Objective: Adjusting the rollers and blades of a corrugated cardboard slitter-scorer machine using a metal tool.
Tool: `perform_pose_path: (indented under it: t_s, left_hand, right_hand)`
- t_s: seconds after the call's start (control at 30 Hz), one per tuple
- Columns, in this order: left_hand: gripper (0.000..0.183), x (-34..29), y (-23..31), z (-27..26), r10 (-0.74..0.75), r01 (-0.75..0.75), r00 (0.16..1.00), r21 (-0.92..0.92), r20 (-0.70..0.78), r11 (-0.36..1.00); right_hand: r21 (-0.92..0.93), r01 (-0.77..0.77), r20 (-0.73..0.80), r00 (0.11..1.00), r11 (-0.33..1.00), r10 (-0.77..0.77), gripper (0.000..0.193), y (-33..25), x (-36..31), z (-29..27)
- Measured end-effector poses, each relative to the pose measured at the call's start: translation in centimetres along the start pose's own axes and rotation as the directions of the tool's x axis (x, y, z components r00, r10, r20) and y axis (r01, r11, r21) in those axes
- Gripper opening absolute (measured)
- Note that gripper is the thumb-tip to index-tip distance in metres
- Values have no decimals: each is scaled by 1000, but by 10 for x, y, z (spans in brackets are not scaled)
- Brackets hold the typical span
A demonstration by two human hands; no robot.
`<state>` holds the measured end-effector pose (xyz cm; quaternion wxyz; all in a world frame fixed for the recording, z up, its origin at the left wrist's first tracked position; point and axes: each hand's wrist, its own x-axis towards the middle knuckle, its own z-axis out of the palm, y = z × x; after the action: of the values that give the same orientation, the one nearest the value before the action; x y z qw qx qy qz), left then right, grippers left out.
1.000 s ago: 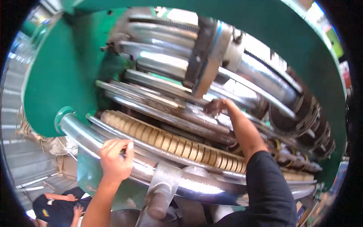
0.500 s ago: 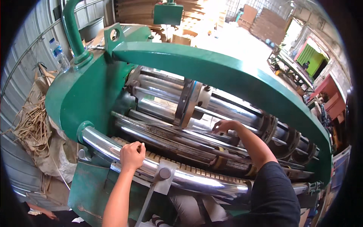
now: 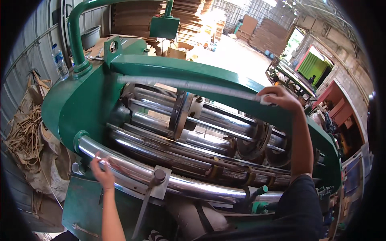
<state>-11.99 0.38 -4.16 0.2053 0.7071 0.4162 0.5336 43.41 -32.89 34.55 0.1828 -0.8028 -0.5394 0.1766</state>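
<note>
My right hand [image 3: 281, 98] is closed on one end of a long, thin, silvery strip [image 3: 185, 84] that looks like a steel ruler. A small white part [image 3: 267, 99] shows between the fingers; I cannot tell what it is. The strip stretches leftward in front of the green machine's curved beam [image 3: 181, 66], above its shafts, slightly smeared by motion. My left hand [image 3: 103, 174] has its fingers apart, beside the left part of the shiny front bar [image 3: 201, 187], with nothing in it. Behind the bar lie long metal rollers [image 3: 161, 158] and shafts carrying round collars [image 3: 181, 114].
A lever [image 3: 141, 213] rises to a block on the front bar. A wrench [image 3: 85, 230] lies on the green plate at lower left. A water bottle [image 3: 60, 62] stands on the machine's left end. A sack with dry strips [image 3: 26, 136] is at the left; cardboard stacks [image 3: 161, 20] stand behind.
My right hand has lifted the strip from among the shafts, up and to the right. My left hand has come off the bar's top, moved left and down, and opened. The view has shifted.
</note>
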Motion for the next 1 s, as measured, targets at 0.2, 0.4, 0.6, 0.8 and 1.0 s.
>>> perform_pose_path:
  t_s: [0.2,0.4,0.6,0.8,1.0]
  left_hand:
    - [22,-110,-214,-112,-418,502,823,147,-385,852]
    - [47,-258,-290,-153,-865,642,151,618,478,454]
    - [42,-326,-305,-147,-972,853,196,467,132,235]
    - [65,-311,-298,-86,-936,742,64,611,345,276]
    - [84,-352,-302,-68,-855,529,410,680,319,507]
  right_hand:
    - [-335,60,-406,891,940,-201,39,64,55,-10]
    - [-17,-15,-329,944,1000,8,47,161,79,-15]
    - [-78,52,-361,930,996,-76,56,158,65,-12]
    - [68,-42,-365,929,997,64,58,171,57,-25]
    - [-77,-195,-509,851,978,130,84,138,53,26]
